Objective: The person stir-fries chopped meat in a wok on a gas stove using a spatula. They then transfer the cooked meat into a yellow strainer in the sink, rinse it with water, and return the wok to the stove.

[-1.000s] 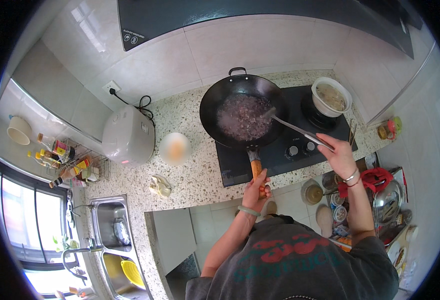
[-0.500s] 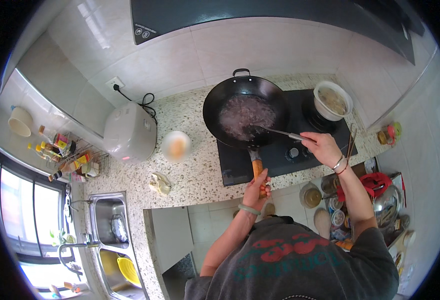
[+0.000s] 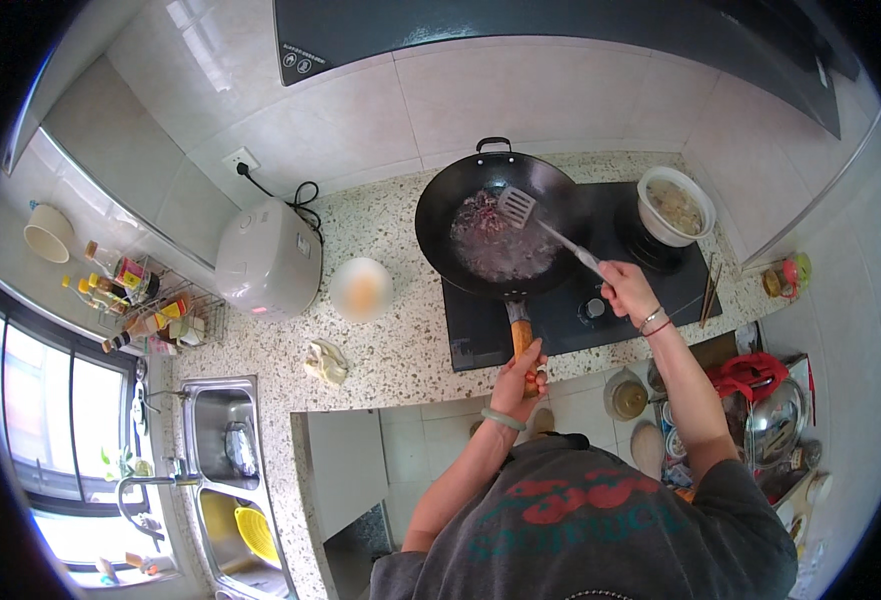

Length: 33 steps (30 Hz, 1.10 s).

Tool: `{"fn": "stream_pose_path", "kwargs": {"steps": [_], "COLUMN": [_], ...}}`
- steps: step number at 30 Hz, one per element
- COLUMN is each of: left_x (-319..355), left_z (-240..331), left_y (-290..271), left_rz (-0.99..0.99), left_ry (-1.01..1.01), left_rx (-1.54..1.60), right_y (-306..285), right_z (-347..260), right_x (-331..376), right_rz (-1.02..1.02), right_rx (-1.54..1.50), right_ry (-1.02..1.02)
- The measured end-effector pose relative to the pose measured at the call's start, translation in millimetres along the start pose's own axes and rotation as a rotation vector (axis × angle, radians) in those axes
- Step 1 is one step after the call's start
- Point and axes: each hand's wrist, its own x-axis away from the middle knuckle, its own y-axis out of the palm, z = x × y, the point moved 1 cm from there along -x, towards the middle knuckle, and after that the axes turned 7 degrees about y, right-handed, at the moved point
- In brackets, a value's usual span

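The black wok [image 3: 497, 225] sits on the dark cooktop [image 3: 570, 300] toward the far right of the speckled bench [image 3: 390, 350], holding a reddish-brown chopped mixture. The left hand [image 3: 520, 375] is closed around the wok's orange handle [image 3: 520, 335], which sticks out toward the near edge, while the right hand [image 3: 625, 290] is wrapped tight on the grip of a metal spatula [image 3: 540, 225] whose slotted blade rests over the food. The wok looks heavy and rigid, probably hot in the bowl, so the long handle is the sensible place to hold it, with the small loop at its far rim as a second grip; the spatula seems light and stiff, best held well back on its shaft. A white pot [image 3: 674, 206] of pale food stands on the right burner. To the left of the wok sit a white bowl [image 3: 360, 290] and a white rice cooker [image 3: 267, 258] plugged into the wall socket. On a wire rack [image 3: 175, 310] at the far left stand several bottles with red, yellow and green labels, too small to make out. A pale strip of markings runs along the left corner of the dark hood [image 3: 560, 30] overhead.
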Motion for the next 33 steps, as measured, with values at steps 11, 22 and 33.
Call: {"fn": "stream_pose_path", "kwargs": {"steps": [11,22,33], "left_x": [2,-2,-1], "left_z": [0,-1,-3], "left_y": [2,-3,-3], "left_rz": [0.000,0.006,-0.007], "left_ry": [0.001,0.000,0.004], "left_rx": [-0.004,-0.009,0.006], "right_y": [10,33,0], "right_z": [13,22,8], "right_x": [24,-3,28], "right_rz": [-0.099,-0.083,-0.139], "right_rx": [-0.005,0.232,-0.131], "right_ry": [-0.013,0.037,0.091]}}
